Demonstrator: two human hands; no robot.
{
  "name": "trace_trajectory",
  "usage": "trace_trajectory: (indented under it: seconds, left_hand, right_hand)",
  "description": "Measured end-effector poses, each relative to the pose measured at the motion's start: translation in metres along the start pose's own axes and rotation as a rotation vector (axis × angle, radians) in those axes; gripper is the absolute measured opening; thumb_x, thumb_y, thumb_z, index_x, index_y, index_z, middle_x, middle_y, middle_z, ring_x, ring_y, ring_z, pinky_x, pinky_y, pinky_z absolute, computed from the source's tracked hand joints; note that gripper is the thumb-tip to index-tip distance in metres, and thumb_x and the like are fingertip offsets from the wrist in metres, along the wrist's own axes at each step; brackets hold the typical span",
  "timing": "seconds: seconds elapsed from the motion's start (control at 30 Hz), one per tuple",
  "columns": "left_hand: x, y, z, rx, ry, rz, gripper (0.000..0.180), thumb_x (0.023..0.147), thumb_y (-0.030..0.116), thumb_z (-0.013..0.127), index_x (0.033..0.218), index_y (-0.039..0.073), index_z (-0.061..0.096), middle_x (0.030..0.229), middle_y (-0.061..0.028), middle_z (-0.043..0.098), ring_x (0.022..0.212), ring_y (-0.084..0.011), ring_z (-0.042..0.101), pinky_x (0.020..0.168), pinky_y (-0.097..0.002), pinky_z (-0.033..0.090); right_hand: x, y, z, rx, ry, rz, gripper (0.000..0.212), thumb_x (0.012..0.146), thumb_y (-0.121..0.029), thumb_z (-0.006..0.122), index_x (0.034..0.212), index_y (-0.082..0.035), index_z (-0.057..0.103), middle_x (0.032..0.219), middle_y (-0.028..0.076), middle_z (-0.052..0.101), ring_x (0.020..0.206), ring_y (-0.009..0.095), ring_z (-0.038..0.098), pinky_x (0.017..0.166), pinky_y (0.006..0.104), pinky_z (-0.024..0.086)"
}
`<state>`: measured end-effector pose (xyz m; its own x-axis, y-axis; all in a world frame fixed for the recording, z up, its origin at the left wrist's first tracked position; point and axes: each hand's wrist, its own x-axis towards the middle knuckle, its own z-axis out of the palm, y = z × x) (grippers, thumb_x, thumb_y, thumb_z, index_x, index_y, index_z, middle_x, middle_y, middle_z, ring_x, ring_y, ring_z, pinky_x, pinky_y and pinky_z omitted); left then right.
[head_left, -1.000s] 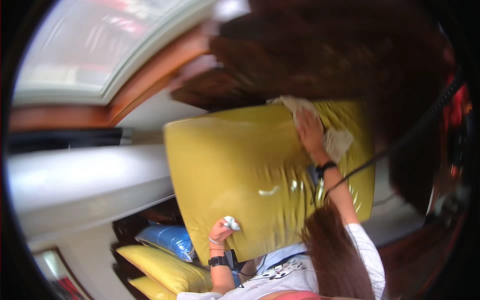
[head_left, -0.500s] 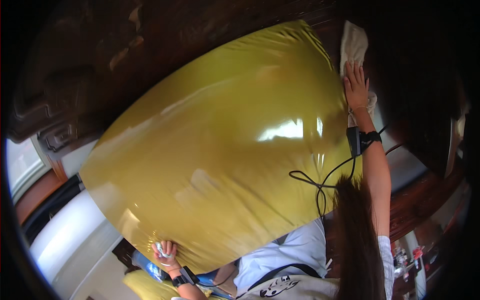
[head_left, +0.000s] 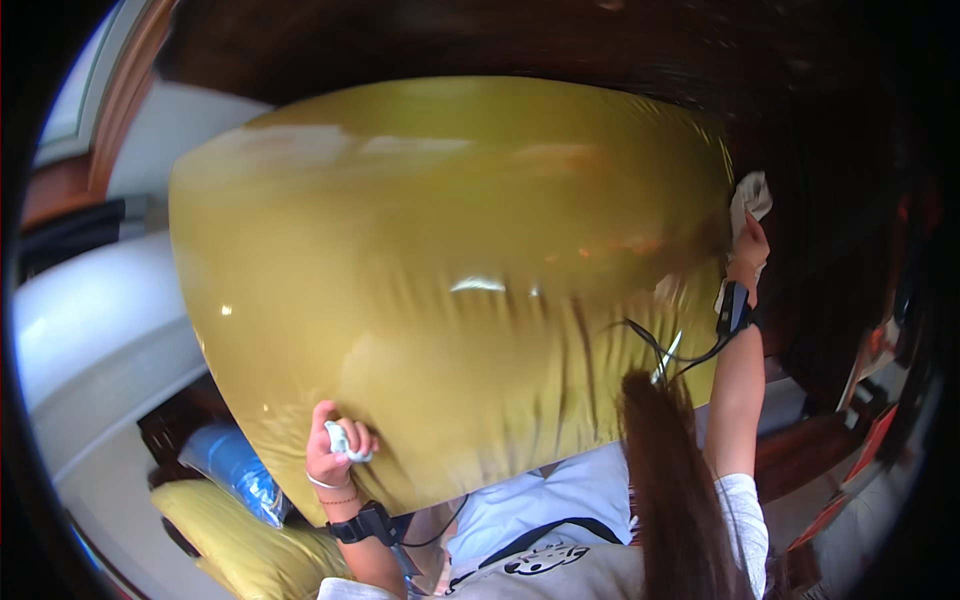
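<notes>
Step apparently being wiping | yellow cushion (head_left: 450,220) lying in front of person (head_left: 570,500) | right hand (head_left: 748,247) gripping 1 beige cloth (head_left: 752,193) by cushion's right edge | left hand (head_left: 322,462) clutching 1 pale wad (head_left: 340,440) near its near-left corner | next stroke probably calling for spreading cloth flat

R grip (head_left: 748,247) on beige cloth (head_left: 755,192), beside yel. cushion (head_left: 480,235), L grip (head_left: 326,455) w/ whitish wad (head_left: 341,440)
</notes>
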<state>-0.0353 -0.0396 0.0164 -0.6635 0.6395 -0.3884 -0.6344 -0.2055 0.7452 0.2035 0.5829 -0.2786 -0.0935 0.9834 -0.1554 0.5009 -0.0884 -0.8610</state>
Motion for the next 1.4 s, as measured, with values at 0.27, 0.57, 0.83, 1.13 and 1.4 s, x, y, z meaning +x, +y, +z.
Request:
trace_trajectory:
  seconds: [0.27, 0.57, 0.83, 1.13, 1.4]
  left_hand:
    - [-0.016, 0.01, -0.005, -0.125, 0.01, 0.176, 0.031, 0.08, 0.02, 0.063, 0.062, -0.002, 0.05, 0.054, -0.0115, 0.049, 0.045, -0.0215, 0.048, 0.04, -0.0285, 0.042]
    - [-0.009, -0.002, -0.013, -0.189, -0.081, 0.391, 0.051, 0.082, 0.032, 0.064, 0.047, 0.002, 0.043, 0.046, -0.0059, 0.042, 0.037, -0.0136, 0.035, 0.036, -0.0241, 0.027]
    - [-0.014, -0.008, 0.002, -0.168, -0.037, 0.51, 0.042, 0.089, 0.017, 0.048, 0.051, 0.009, 0.034, 0.045, -0.0008, 0.032, 0.036, -0.0114, 0.028, 0.033, -0.0244, 0.019]
    - [0.005, -0.083, 0.1, -0.109, 0.141, 0.219, 0.031, 0.087, 0.018, 0.042, 0.058, 0.012, 0.034, 0.049, -0.0003, 0.029, 0.04, -0.0123, 0.029, 0.036, -0.0255, 0.023]
    - [0.074, -0.162, 0.139, -0.285, 0.266, -0.081, 0.032, 0.093, 0.023, 0.032, 0.063, 0.012, 0.034, 0.054, -0.0004, 0.031, 0.042, -0.0131, 0.027, 0.037, -0.0268, 0.022]
  right_hand:
    - [-0.322, -0.285, 0.199, 0.242, -0.521, -0.406, 0.025, 0.085, 0.003, 0.048, 0.099, -0.005, 0.067, 0.105, 0.013, 0.065, 0.104, 0.02, 0.059, 0.091, 0.0286, 0.042]
    - [-0.478, -0.408, 0.264, 0.522, -0.859, -1.259, 0.021, 0.07, 0.003, 0.054, 0.087, -0.005, 0.066, 0.098, 0.01, 0.066, 0.092, 0.024, 0.064, 0.085, 0.0333, 0.051]
    - [-0.461, -0.357, 0.216, 0.497, -0.732, -1.227, 0.013, 0.072, -0.002, 0.057, 0.083, -0.005, 0.064, 0.096, 0.008, 0.067, 0.089, 0.022, 0.065, 0.08, 0.0328, 0.053]
    - [-0.242, -0.194, 0.131, 0.125, -0.468, -0.766, 0.026, 0.076, 0.005, 0.046, 0.09, -0.006, 0.066, 0.103, 0.01, 0.065, 0.092, 0.027, 0.063, 0.079, 0.0329, 0.051]
    - [-0.139, -0.028, -0.055, -0.324, -0.528, -0.64, 0.029, 0.074, 0.006, 0.05, 0.096, -0.006, 0.065, 0.106, 0.009, 0.064, 0.094, 0.024, 0.063, 0.078, 0.0295, 0.051]
